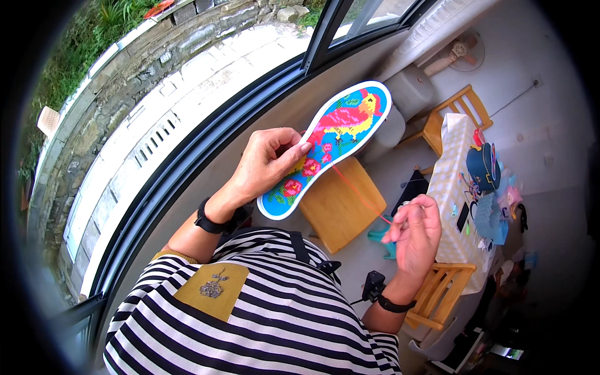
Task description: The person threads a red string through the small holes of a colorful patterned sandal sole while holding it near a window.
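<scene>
An embroidered insole (pixel 345 122) with a white rim is held up in front of me. Its blue ground carries a red and yellow bird and pink flowers. My left hand (pixel 272 157) pinches it at the narrow middle, thumb on the stitched face, fingers behind. From the insole's edge a red thread (pixel 359 195) runs taut down to my right hand (pixel 415 234). The fingertips of that hand are closed together at the thread's end. Whether a needle sits between them is too small to make out.
Below the insole stands a wooden stool (pixel 345 203). To the right, a table with a checked cloth (pixel 451 244) bears a dark blue bag (pixel 482 167), a phone (pixel 462 216) and craft bits. Wooden chairs (pixel 459 115) stand around it. A window frame (pixel 187 147) curves along my left.
</scene>
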A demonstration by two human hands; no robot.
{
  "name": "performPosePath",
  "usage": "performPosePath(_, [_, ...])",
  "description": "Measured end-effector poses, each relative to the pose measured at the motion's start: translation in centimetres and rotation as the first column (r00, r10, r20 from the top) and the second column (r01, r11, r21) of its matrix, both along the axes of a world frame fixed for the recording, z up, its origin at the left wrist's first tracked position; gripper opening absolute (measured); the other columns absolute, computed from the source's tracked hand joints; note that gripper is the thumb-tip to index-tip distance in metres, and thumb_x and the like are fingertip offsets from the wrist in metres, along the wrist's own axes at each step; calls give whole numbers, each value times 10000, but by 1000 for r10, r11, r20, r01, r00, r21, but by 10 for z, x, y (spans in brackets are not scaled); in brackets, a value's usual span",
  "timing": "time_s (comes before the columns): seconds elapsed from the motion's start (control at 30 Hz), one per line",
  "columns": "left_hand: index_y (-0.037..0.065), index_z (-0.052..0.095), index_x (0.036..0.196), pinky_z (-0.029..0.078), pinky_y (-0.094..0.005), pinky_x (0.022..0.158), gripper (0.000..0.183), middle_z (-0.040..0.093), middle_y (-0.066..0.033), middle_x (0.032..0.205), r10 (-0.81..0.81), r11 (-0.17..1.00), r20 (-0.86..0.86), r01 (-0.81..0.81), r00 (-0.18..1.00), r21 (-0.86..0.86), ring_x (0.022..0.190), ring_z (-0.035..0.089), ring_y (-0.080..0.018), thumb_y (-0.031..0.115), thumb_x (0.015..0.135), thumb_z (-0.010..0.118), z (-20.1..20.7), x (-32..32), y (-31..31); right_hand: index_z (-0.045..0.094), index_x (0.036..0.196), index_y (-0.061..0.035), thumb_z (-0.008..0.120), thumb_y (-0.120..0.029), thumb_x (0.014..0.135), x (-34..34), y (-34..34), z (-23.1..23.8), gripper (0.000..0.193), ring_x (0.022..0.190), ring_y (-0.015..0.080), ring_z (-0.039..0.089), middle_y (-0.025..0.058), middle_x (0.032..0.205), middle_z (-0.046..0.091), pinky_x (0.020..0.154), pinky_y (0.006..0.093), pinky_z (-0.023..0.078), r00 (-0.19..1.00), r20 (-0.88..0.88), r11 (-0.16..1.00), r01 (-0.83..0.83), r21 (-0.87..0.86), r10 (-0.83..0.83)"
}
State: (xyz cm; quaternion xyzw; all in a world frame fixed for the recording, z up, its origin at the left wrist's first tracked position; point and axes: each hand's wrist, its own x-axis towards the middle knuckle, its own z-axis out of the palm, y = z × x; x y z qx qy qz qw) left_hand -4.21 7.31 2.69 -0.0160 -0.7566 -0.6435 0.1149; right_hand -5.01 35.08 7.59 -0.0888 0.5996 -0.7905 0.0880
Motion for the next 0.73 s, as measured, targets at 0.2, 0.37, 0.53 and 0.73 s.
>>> performPosePath(0.2, [-33, 612, 813, 414, -267, 519, 178, 574, -90, 669, 144, 971, -240, -183, 960, -153, 570, 507, -136, 131, 876, 637, -1, -6, -5, 531, 1129, 8, 617, -15, 850, 6, -6, -22, 292, 527, 64, 527, 89, 850, 641, 429, 210, 462, 996, 86, 892, -43, 450, 5])
performPosePath(0.37, [-34, 603, 815, 440, -299, 529, 117, 581, -141, 696, 153, 940, -326, -239, 933, -242, 567, 551, -219, 69, 844, 650, 3, -5, -6, 658, 999, 26, 636, 3, 827, 13, -2, -34, 175, 647, 80, 598, 62, 797, 670, 544, 203, 460, 965, -12, 690, -178, 701, 261])
performPosePath(0.53, [-40, 627, 846, 428, -289, 533, 77, 579, -131, 670, 248, 915, -332, -332, 910, -228, 568, 547, -207, 37, 845, 627, 4, -7, -21, 661, 972, 45, 590, 42, 828, 7, 13, -16, 161, 751, 132, 588, 77, 798, 664, 753, 255, 473, 886, -274, 651, -41, 758, 374])
performPosePath(0.73, [-27, 655, 914, 450, -284, 558, 127, 621, -90, 727, 71, 983, -214, -105, 974, -151, 600, 546, -148, 88, 875, 618, -15, -7, -9, 678, 967, 8, 542, 37, 863, -2, 18, 2, 174, 816, 251, 572, 166, 980, 651, 1008, 417, 395, 828, -527, 890, 372, 262, -191])
